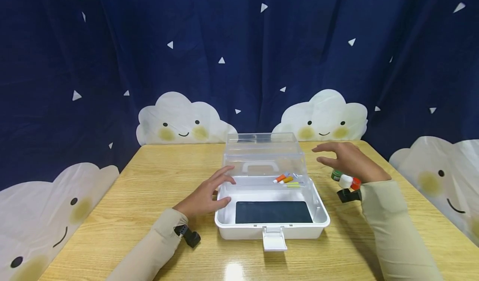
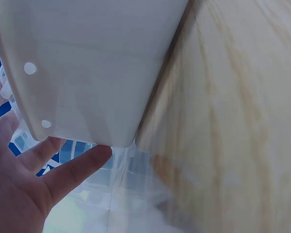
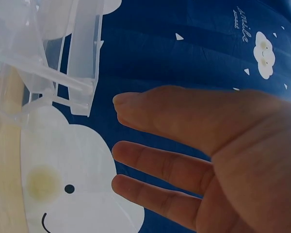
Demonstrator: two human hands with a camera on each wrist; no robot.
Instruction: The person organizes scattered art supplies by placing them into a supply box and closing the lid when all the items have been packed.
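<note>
A white plastic box point(image 1: 244, 232) stands on the table with its clear lid point(image 1: 265, 146) raised at the back and its front latch point(image 1: 275, 240) folded down. On its floor lies a dark rectangular panel point(image 1: 273, 212). Small orange and yellow tubes point(image 1: 287, 179) lie at the back right inside. My left hand point(image 1: 205, 195) is at the box's left side, fingers spread, with fingertips right at the wall; the left wrist view shows the white side wall point(image 2: 92, 77) beside these fingers. To the right of the lid, my right hand point(image 1: 346, 160) hovers with extended fingers, holding nothing.
Small jars stand on the table under my right wrist: a green one point(image 1: 336, 175), one with a white lid point(image 1: 345, 181) and a red one point(image 1: 356, 184). A dark blue curtain point(image 1: 239, 35) with smiling clouds hangs behind the wooden table point(image 1: 168, 164).
</note>
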